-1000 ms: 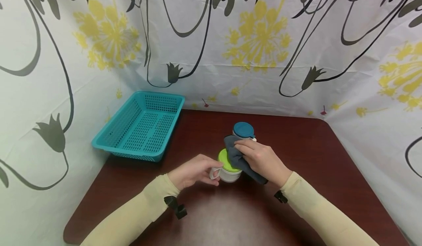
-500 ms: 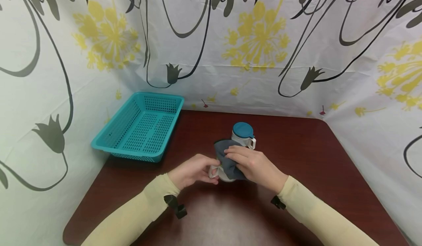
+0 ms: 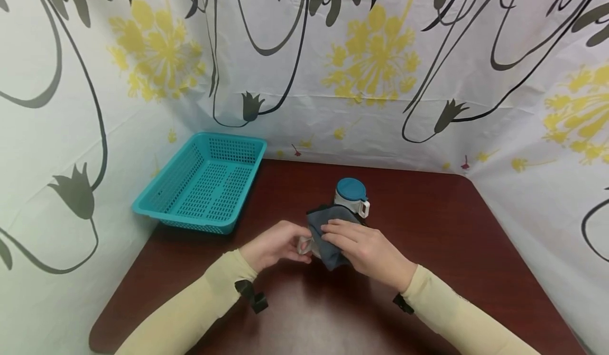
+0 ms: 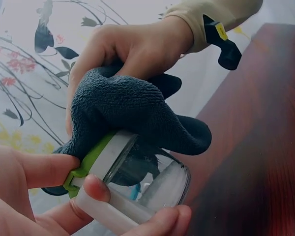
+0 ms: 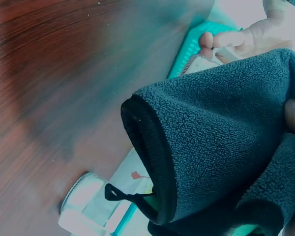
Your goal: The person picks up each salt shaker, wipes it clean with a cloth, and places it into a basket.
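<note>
My left hand (image 3: 278, 245) grips the white handle (image 4: 113, 209) of a clear glass jar (image 4: 162, 179). In the left wrist view, its thumb lies against the jar's green lid (image 4: 99, 150). Draped over that lid is a dark grey cloth (image 3: 329, 246) with black edging, which hides most of the jar in the head view. My right hand (image 3: 376, 252) holds the cloth from above, fingers bent over it. The right wrist view shows the cloth (image 5: 211, 137) close up, folded, with a small black loop (image 5: 119, 193) hanging from its edge.
A second jar with a blue lid (image 3: 351, 188) and a white handle stands just behind the cloth. On the back left of the dark red table (image 3: 418, 212) sits a teal plastic basket (image 3: 245, 196). A patterned white curtain (image 3: 295, 69) surrounds the table.
The cloth and right hand have moved left over the green lid, covering it. The cloth no longer overlaps the blue-lidded jar's handle. My left hand keeps its grip, shifting slightly left.
</note>
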`<state>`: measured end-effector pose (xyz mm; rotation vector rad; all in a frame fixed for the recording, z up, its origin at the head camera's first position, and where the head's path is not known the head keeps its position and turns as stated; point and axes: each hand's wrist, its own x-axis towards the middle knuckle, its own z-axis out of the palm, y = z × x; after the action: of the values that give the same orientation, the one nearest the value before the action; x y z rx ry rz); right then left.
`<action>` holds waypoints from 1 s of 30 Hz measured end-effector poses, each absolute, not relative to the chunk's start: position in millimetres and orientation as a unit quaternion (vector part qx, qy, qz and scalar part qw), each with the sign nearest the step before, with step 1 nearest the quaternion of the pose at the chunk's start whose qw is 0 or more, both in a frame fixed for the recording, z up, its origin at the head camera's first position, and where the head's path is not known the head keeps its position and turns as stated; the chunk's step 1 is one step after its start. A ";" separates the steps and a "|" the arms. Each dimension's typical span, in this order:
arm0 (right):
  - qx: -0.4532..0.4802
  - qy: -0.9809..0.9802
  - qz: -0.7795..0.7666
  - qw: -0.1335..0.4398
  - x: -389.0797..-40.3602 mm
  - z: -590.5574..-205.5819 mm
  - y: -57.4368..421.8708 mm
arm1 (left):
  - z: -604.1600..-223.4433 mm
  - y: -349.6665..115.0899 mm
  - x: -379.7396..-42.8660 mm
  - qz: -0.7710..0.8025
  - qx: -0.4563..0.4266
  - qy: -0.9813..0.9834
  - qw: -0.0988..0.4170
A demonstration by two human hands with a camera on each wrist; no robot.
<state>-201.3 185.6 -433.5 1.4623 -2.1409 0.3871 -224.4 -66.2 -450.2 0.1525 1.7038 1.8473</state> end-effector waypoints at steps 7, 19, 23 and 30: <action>0.525 -0.801 0.136 0.255 -205.1 -427.6 177.7 | -444.9 -66.1 -217.2 0.672 0.068 0.679 0.289; 0.479 -0.834 0.134 0.241 -230.7 -423.1 173.6 | -439.0 -63.9 -202.8 0.652 0.099 0.694 0.289; 0.481 -0.835 0.146 0.223 -230.5 -427.0 175.2 | -443.7 -64.1 -204.1 0.660 0.099 0.683 0.296; 0.479 -0.839 0.162 0.202 -226.1 -420.7 180.3 | -443.2 -64.7 -211.2 0.680 0.093 0.660 0.305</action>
<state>-226.1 180.3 -420.7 1.3377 -2.3420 0.4522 -211.2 -64.7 -443.2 0.2462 1.7475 1.8007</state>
